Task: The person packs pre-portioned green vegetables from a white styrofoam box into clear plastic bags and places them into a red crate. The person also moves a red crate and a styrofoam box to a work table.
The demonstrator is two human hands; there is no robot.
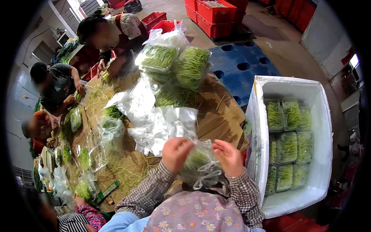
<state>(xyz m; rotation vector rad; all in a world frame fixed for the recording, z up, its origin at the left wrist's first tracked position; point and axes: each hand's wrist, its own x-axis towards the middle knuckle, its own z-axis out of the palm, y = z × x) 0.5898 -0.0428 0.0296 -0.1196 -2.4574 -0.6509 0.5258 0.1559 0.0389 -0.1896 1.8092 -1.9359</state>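
A clear plastic bag of green shoots [198, 161] stands against my apron, its white handles [208, 169] slack toward me. My left hand [177, 153], blurred, hovers at the bag's upper left with curled fingers; whether plastic is pinched in them cannot be made out. Across the bag, my right hand [229, 158] is at its upper right, thumb and fingers apart and nothing visible between them. Just beyond my hands lie crumpled silvery-white plastic bags [162, 127]. Clear plastic boxes of green shoots [158, 58] are stacked at the table's far side.
To my right, a white foam box [292, 200] holds several packs of shoots [287, 148]. Cardboard [223, 116] covers the table, strewn with loose stems [127, 172]. Several co-workers handle greens along the left side. Beyond are a blue plastic pallet [243, 66] and red crates [216, 17].
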